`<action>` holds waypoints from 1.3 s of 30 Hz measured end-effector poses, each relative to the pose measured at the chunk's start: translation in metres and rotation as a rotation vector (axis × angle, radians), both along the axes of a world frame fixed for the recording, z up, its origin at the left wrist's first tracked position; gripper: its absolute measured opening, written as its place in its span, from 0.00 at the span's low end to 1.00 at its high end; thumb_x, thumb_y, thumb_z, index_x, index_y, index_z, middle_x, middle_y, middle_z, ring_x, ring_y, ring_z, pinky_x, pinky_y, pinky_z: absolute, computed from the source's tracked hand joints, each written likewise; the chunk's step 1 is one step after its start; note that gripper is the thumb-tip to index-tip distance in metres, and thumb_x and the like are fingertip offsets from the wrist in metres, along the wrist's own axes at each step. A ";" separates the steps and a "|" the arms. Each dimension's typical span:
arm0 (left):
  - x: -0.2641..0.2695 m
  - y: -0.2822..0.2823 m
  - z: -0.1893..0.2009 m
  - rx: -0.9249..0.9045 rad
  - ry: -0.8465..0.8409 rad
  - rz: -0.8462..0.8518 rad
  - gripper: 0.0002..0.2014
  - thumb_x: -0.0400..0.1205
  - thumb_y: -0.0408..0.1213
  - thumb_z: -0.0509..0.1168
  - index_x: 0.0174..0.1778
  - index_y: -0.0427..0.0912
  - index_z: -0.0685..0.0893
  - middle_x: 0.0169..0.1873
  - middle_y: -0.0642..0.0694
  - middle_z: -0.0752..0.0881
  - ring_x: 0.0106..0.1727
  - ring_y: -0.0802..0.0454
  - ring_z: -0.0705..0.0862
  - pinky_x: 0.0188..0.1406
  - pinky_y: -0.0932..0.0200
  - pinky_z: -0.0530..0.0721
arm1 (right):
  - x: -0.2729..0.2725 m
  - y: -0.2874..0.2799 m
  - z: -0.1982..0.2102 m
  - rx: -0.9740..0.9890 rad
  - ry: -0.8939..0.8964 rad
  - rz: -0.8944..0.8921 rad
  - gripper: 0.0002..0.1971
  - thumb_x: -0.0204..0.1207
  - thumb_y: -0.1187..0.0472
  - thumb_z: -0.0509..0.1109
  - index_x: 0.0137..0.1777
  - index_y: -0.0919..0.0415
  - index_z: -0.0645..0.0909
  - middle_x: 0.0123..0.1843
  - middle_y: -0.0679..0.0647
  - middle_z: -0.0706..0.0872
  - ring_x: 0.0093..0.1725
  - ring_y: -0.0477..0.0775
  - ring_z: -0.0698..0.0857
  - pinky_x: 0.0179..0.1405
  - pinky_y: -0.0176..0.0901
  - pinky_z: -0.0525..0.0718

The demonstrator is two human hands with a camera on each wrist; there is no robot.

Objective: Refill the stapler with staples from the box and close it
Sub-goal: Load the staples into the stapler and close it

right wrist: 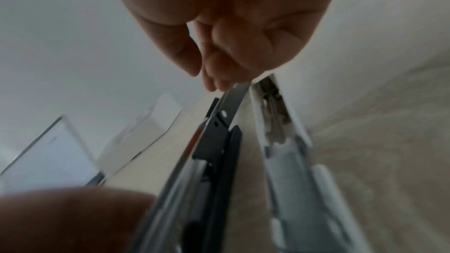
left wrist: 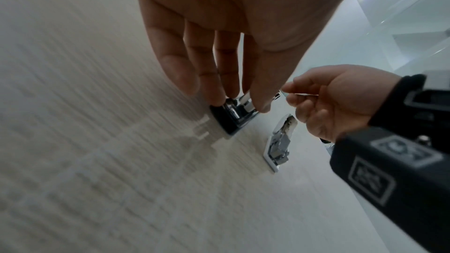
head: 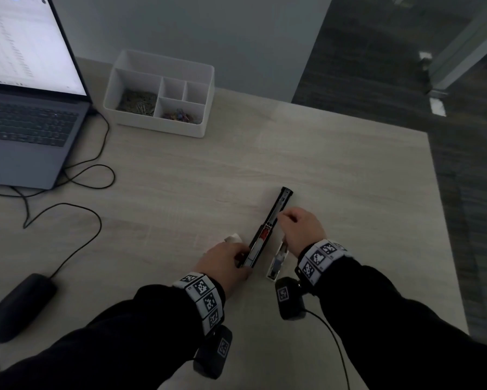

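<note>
A pale wood-grain desk (head: 335,164) is seen beyond the fingers — backed by a grey wall (head: 180,29), with what may be dark carpet (head: 377,66) rightward.

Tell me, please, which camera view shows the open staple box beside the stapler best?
The left wrist view: the staple box lies in full view on the table, its shiny contents visible. The head view shows the staple box small and partly hidden by the right hand. The right wrist view shows the staple box close but blurred.
</note>
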State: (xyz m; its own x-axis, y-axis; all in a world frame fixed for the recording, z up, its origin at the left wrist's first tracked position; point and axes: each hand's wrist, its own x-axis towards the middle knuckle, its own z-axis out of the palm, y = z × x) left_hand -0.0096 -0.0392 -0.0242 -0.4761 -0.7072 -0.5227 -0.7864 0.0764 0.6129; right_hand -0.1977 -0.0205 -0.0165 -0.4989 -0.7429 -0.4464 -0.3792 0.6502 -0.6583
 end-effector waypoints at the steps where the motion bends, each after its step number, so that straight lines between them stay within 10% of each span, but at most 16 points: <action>1: 0.000 0.000 0.000 -0.001 -0.003 -0.003 0.21 0.75 0.43 0.72 0.66 0.54 0.85 0.59 0.49 0.87 0.58 0.52 0.84 0.55 0.64 0.77 | 0.001 -0.002 0.000 0.012 -0.076 -0.104 0.06 0.80 0.52 0.64 0.51 0.48 0.83 0.42 0.48 0.88 0.33 0.53 0.89 0.33 0.52 0.92; 4: 0.000 0.000 0.000 -0.008 -0.019 -0.001 0.21 0.75 0.44 0.71 0.67 0.54 0.84 0.60 0.48 0.86 0.59 0.52 0.84 0.54 0.65 0.76 | 0.004 -0.012 0.002 0.044 -0.253 -0.270 0.13 0.81 0.57 0.63 0.65 0.50 0.77 0.42 0.53 0.84 0.36 0.63 0.90 0.39 0.62 0.92; 13: 0.001 0.000 -0.001 -0.017 -0.032 -0.022 0.19 0.75 0.46 0.71 0.64 0.55 0.86 0.58 0.47 0.85 0.58 0.50 0.84 0.60 0.58 0.80 | -0.003 -0.024 -0.010 -0.017 -0.498 -0.490 0.27 0.81 0.56 0.67 0.79 0.53 0.66 0.46 0.54 0.83 0.27 0.52 0.82 0.19 0.39 0.75; 19: 0.000 0.000 -0.001 -0.038 -0.044 -0.048 0.18 0.76 0.46 0.70 0.63 0.55 0.87 0.57 0.49 0.86 0.56 0.51 0.85 0.56 0.61 0.80 | -0.010 -0.029 0.000 0.016 -0.311 -0.335 0.16 0.79 0.48 0.70 0.58 0.59 0.84 0.37 0.55 0.85 0.28 0.54 0.81 0.24 0.43 0.80; 29: -0.001 0.000 -0.004 -0.008 -0.028 -0.030 0.15 0.74 0.46 0.70 0.57 0.55 0.89 0.52 0.50 0.87 0.50 0.52 0.85 0.51 0.61 0.81 | 0.001 0.009 0.016 -0.112 0.086 0.247 0.12 0.68 0.49 0.80 0.48 0.46 0.81 0.39 0.44 0.86 0.36 0.46 0.82 0.38 0.42 0.82; 39: 0.000 0.013 -0.001 0.038 0.007 -0.057 0.17 0.67 0.51 0.76 0.48 0.48 0.88 0.47 0.47 0.90 0.49 0.47 0.88 0.49 0.51 0.87 | 0.034 0.038 0.006 0.027 0.252 0.594 0.19 0.75 0.58 0.68 0.65 0.50 0.73 0.62 0.55 0.84 0.57 0.63 0.85 0.55 0.54 0.84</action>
